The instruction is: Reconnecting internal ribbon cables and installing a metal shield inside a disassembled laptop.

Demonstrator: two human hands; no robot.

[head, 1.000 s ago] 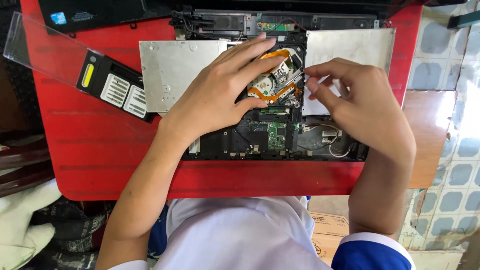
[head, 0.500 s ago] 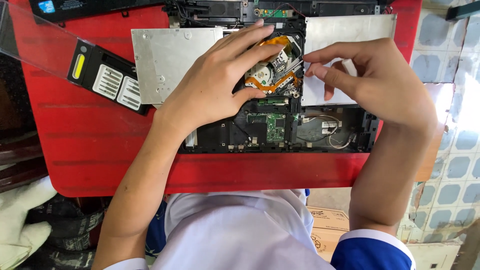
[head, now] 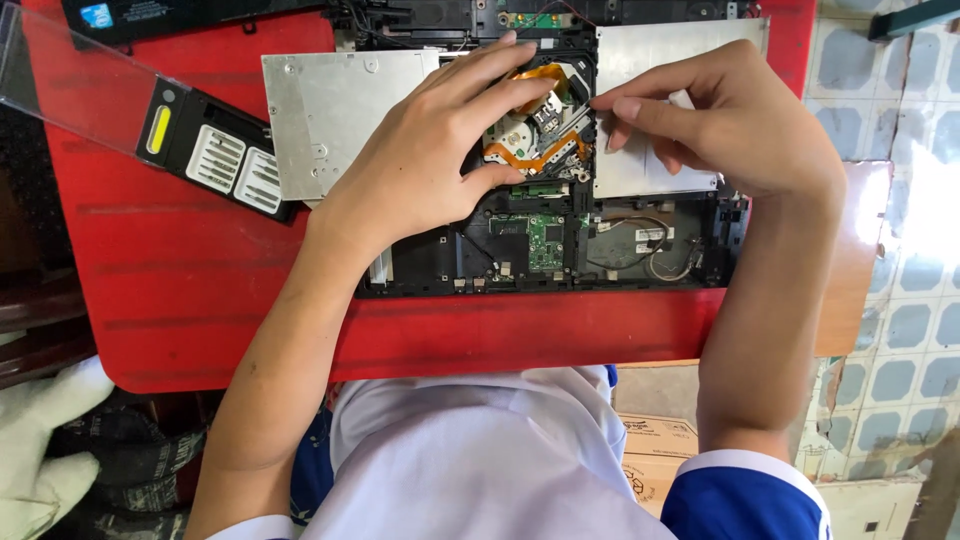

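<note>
An opened black laptop base (head: 620,250) lies on a red table (head: 200,280), with a green circuit board (head: 545,240) and loose wires showing. At its middle sits a bare optical drive mechanism (head: 545,125) with an orange ribbon cable (head: 530,160). Silver metal plates flank it, one on the left (head: 320,120) and one on the right (head: 650,50). My left hand (head: 430,150) grips the mechanism, fingers over its top and thumb under its lower edge. My right hand (head: 740,130) pinches thumb and forefinger on a small metal piece at the mechanism's right edge.
A black screwdriver-bit case (head: 215,160) with its clear lid (head: 70,90) open lies at the table's left. A black laptop part (head: 150,15) sits at the top left. Tiled floor (head: 900,300) and a cardboard box (head: 650,450) are to the right, white cloth (head: 40,450) at lower left.
The view has drifted, so the laptop sits higher in the picture. Both hands stay on the drive mechanism, with the right fingertips closing in on its right edge.
</note>
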